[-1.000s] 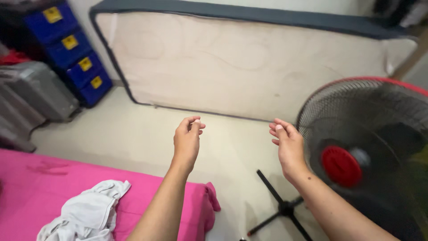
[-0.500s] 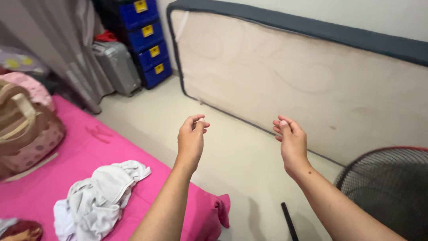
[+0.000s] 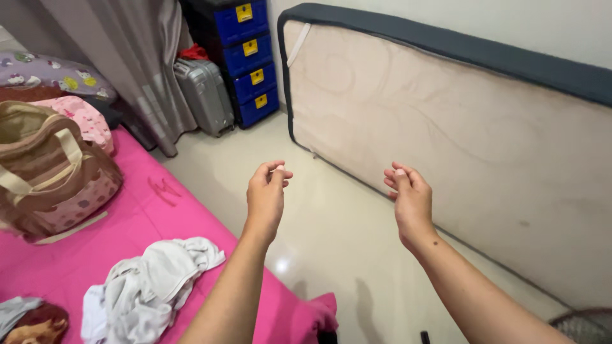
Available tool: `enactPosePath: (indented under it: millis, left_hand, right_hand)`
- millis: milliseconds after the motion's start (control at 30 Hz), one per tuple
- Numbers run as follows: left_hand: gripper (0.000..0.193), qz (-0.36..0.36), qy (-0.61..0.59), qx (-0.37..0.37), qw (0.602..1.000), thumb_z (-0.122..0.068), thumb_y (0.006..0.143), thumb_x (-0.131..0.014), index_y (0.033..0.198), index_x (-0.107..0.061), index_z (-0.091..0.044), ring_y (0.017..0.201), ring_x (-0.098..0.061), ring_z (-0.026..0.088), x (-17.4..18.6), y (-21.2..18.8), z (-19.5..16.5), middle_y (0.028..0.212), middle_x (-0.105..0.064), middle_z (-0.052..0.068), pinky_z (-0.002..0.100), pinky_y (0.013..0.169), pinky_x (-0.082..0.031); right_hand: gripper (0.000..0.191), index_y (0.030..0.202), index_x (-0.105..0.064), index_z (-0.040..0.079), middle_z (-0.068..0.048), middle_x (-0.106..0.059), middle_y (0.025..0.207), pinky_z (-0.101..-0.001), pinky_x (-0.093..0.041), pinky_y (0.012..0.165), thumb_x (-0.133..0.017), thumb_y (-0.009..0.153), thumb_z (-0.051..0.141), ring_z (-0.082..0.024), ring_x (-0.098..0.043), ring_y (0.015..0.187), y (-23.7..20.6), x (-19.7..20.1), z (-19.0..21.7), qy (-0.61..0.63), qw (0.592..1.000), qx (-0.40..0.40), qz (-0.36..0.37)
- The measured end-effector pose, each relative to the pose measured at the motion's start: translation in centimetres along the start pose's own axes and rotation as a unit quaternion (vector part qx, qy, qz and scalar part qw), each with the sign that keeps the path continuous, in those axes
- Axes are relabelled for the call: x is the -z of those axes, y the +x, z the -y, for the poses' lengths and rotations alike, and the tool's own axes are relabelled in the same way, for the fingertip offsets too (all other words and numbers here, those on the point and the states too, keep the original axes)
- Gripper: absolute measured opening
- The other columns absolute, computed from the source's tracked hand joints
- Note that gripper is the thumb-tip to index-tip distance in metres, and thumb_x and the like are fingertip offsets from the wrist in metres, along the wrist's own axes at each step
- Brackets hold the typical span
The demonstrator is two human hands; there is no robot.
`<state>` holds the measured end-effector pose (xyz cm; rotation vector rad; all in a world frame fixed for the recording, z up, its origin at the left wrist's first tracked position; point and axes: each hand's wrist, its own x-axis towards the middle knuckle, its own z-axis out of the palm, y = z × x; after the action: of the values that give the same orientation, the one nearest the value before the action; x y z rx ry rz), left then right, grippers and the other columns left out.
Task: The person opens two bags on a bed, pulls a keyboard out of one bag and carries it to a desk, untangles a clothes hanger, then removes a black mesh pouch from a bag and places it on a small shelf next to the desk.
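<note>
Head view, looking down over both forearms. We see the left hand (image 3: 266, 194) and the right hand (image 3: 410, 197) raised in the air above the pale tiled floor (image 3: 331, 236), well apart from each other and touching nothing. The fingers of each hand are loosely curled inward with the fingertips drawn toward the thumb; neither hand holds or pinches any object that we can make out, and neither is spread flat.

Nearest to the left hand, below and to its left, we find a crumpled white garment (image 3: 153, 283) lying on the bed, which is covered with a bright pink sheet (image 3: 134, 216). The bed edge runs diagonally beneath the left forearm. Farther left on the sheet stands a brown striped bag with cream handles (image 3: 51, 172), and behind it a pink patterned bag (image 3: 80, 118) and a patterned pillow (image 3: 54, 73). At the lower left corner a small brown item and a grey cloth show only in part.

Nearest to the right hand, beyond it, a beige mattress with a dark grey border (image 3: 459, 127) stands on its long edge against the wall. In the far corner we see a stack of blue drawers with yellow labels (image 3: 245, 57), a grey hard-shell suitcase (image 3: 204, 95) just beside it, and a grey curtain (image 3: 137, 64) hanging to the floor. A sliver of a wire fan guard (image 3: 586, 325) shows at the lower right.
</note>
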<state>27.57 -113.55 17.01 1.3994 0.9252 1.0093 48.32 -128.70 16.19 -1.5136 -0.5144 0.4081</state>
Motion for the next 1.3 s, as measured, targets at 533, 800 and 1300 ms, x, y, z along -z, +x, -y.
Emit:
enactPosePath:
  millis: [533, 800, 1300]
  left_hand:
    - [0.035, -0.032, -0.008, -0.023, 0.999, -0.023, 0.098, -0.052, 0.126, -0.064, -0.006, 0.097, -0.065, 0.016, -4.4, 24.1, -0.3, 0.104, -0.074, 0.006, 0.030, 0.086, -0.052]
    - [0.035, -0.078, -0.005, -0.013, 0.997, -0.022, 0.096, -0.052, 0.126, -0.065, -0.006, 0.095, -0.064, 0.015, -1.6, 29.6, 0.5, 0.104, -0.074, 0.006, 0.031, 0.083, -0.051]
    - [0.035, -0.275, 0.029, -0.055, 0.959, -0.020, 0.096, -0.052, 0.125, -0.065, -0.004, 0.092, -0.066, 0.013, 6.5, 39.2, 2.1, 0.101, -0.076, 0.007, 0.028, 0.081, -0.052]
  right_hand:
    - [0.039, 0.134, -0.060, 0.005, -0.010, -0.071, 0.125, -0.0337, -0.053, 0.091, -0.044, 0.105, 0.026, -0.018, -0.066, 0.116, 21.7, -10.4, 0.9, 0.010, 0.999, 0.007, 0.036]
    - [0.040, 0.135, -0.059, 0.004, -0.010, -0.071, 0.125, -0.0330, -0.053, 0.089, -0.043, 0.106, 0.026, -0.017, -0.066, 0.115, 26.6, -17.3, 0.8, 0.020, 0.996, -0.003, 0.085]
    - [0.041, 0.137, -0.058, 0.005, -0.011, -0.069, 0.127, -0.0333, -0.054, 0.092, -0.043, 0.106, 0.026, -0.019, -0.066, 0.117, 37.8, -35.4, -0.1, 0.052, 0.952, -0.010, 0.303]
